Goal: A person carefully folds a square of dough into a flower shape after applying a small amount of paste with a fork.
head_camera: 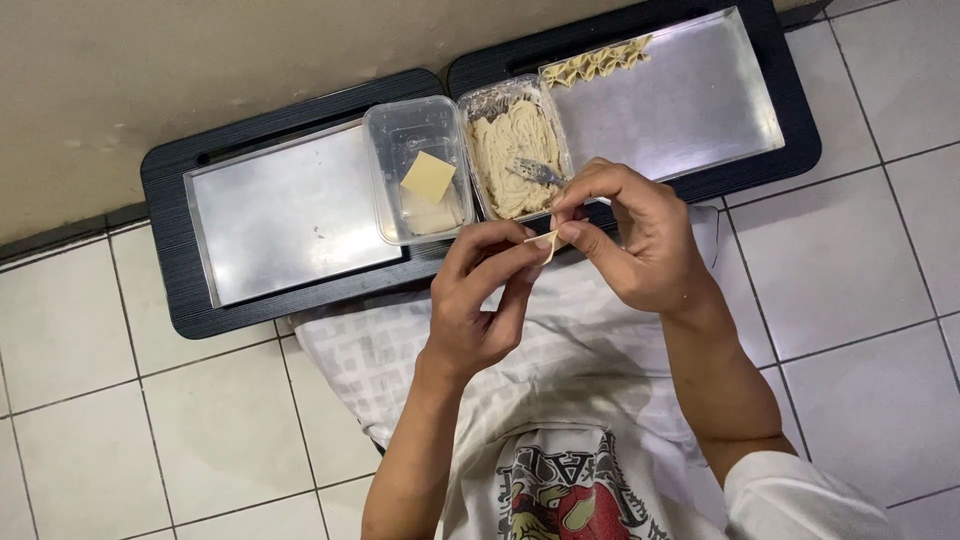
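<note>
Taking the clear tub of filling (517,150) as the landmark and moving from left to right: well to its left a bare metal tray (290,215) is resting on a black low board (175,250) on the tiled floor (110,370), apparently kept free as a landing place. Just beside the tub on its left, touching it, a second clear tub (418,165) is holding pale square wrappers (428,177), one lying tilted on top of the stack, easy to pick off. The landmark tub itself is sitting heaped with pale minced filling, and a metal fork (537,172) is lying in it, handle towards the person.

Directly in front of the tub, the left hand (478,300) is pinching with thumb and forefinger closed on a small wrapper piece (546,240), the other fingers curled loosely. The right hand (640,235) is gripping the same piece from the other side, fingertips pressed together on its edge, so the two are probably folding or sealing it over the lap.

To the right of the tub and behind it, a row of folded dumplings (597,62) is lining the far edge of a second metal tray (700,90), packed tight to leave room.
</note>
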